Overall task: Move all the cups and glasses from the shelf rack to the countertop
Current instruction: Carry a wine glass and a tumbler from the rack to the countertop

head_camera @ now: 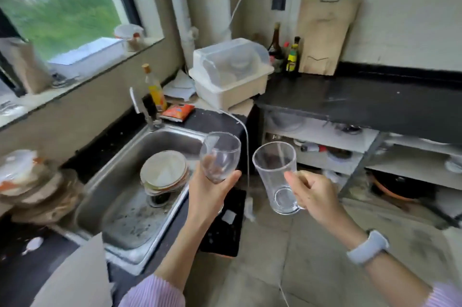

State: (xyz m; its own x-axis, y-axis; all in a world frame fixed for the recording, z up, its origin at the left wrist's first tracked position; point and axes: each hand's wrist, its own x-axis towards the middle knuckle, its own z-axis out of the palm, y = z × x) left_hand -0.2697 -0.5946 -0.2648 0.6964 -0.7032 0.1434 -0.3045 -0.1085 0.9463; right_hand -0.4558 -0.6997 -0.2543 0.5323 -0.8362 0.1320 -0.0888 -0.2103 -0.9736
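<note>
Two glasses aloft — left hand (212,190) grips a stemless wine glass (220,156), right hand (313,196) holds a handled glass mug (278,176) — above the floor beside the sink (130,216).

Clear glossy glass: wine glass (220,156), mug (276,176). Sink (130,211) dull scuffed steel. Countertop (375,104) matt black. Cutting board (325,34) wood.

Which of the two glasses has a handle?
The tall straight glass in the right hand has one; the round wine glass in the left hand has none.

Clear glasses (275,176), black countertop (375,101), lilac striped sleeves (152,291), pale-blue wristband (367,248).
</note>
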